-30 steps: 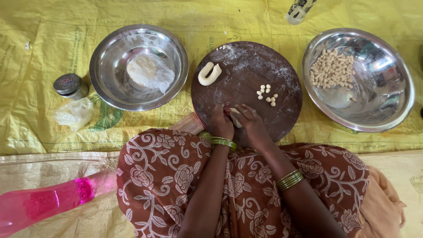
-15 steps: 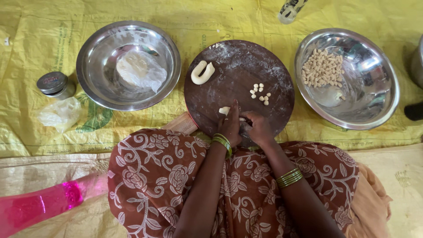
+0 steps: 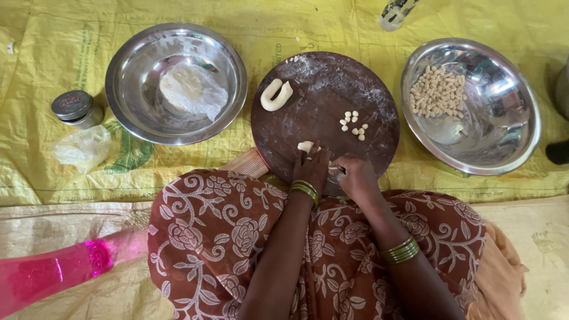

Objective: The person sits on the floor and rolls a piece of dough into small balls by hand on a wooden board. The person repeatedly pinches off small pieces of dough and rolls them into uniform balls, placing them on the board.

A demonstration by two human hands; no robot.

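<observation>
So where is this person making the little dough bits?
Probably a home cooking spot on the floor: a yellow mat spread out, a round board dusted with flour, and steel bowls beside it.

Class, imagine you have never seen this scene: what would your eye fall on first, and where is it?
First, the two hands, left hand and right hand, pinching a dough strip at the near edge of the round brown board in the middle. Then the steel bowls either side: the right bowl holds many small dough pieces, the left bowl a wrapped dough lump.
</observation>
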